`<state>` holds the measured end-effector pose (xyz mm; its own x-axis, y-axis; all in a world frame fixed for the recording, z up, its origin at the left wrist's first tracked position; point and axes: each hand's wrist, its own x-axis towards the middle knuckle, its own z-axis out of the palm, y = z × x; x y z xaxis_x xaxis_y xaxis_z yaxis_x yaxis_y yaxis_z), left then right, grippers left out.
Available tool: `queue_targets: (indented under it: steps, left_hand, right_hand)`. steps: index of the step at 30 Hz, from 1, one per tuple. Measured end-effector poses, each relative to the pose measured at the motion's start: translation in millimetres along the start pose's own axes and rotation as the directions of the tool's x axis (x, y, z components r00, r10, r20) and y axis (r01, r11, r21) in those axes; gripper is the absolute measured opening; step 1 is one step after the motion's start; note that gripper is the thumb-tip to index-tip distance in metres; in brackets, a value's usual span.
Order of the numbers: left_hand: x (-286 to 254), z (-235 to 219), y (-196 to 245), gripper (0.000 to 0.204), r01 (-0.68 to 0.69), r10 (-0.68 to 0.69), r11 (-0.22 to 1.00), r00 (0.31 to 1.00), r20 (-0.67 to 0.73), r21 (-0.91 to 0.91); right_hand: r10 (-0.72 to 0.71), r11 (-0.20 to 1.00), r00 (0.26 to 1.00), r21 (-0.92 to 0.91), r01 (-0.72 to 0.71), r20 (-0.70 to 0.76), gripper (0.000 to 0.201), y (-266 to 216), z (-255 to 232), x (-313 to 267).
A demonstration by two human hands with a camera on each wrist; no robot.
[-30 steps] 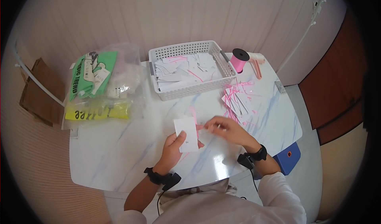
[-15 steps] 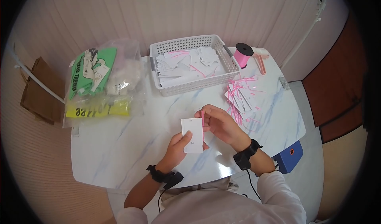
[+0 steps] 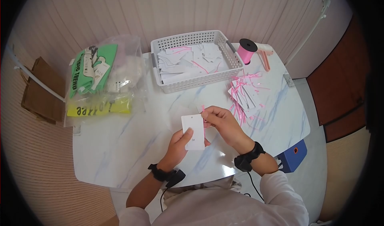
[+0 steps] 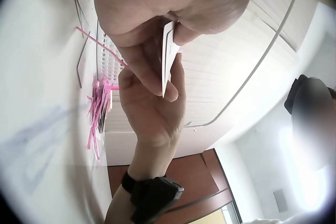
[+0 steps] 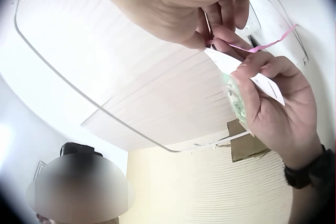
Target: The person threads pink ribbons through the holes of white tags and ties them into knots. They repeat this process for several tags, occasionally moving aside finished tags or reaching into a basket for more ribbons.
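A small white card [image 3: 193, 131] with a hole near its top edge stands in the left hand [image 3: 177, 146], thumb across its face and fingers behind. Beside the card's upper right corner, the right hand [image 3: 225, 127] pinches a pink ribbon [image 3: 203, 107] between thumb and index finger. In the right wrist view the ribbon [image 5: 273, 43] trails away from the fingers beside the card [image 5: 223, 61]. The left wrist view shows the card [image 4: 167, 56] nearly edge-on, the right hand [image 4: 152, 111] beyond it.
A white basket [image 3: 202, 76] of cards and ribbons stands at the back. Right of it are a pink ribbon spool [image 3: 245, 52], a pink tool [image 3: 264, 60] and a pile of ribboned cards [image 3: 241, 96]. Bagged clothes [image 3: 100, 72] lie at the left.
The right hand has come in beside the card, and its fingers have closed on the ribbon. The left hand and card have shifted slightly right and up since the earliest frame.
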<state>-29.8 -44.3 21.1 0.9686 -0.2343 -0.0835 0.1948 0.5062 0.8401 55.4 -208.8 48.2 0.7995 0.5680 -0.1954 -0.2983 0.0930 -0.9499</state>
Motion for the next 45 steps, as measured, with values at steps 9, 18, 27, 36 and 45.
queue_targets:
  steps: [9,18,27,36,45]
  left_hand:
    - [2.0,0.5,11.6,0.05,-0.136,0.129,0.99,0.975,-0.179,-0.028]
    - [-4.3,-2.8,19.0,0.049,-0.101,0.102,0.994,0.995,-0.001,-0.049]
    - [-1.9,-0.3,15.2,0.048,-0.1,0.101,0.995,0.993,-0.068,0.014]
    - [1.9,4.4,8.4,0.055,-0.127,0.123,0.992,0.983,-0.133,-0.018]
    - [1.6,7.4,3.5,0.054,-0.164,0.161,0.986,0.976,-0.148,-0.013]
  right_hand:
    - [0.023,0.991,0.992,0.137,-0.006,-0.122,0.017,-19.5,-12.0,-6.1]
    - [0.093,0.97,0.991,-0.234,-0.068,0.099,0.012,-17.5,-7.4,-7.8]
    - [0.036,0.961,0.995,-0.275,-0.007,0.098,0.018,-6.0,-9.3,-4.5]
    - [-0.432,0.633,0.898,-0.737,0.236,-0.083,0.028,-2.1,20.4,-11.3]
    - [-0.596,0.503,0.8,-0.806,0.312,-0.062,0.013,-0.3,22.2,-6.8]
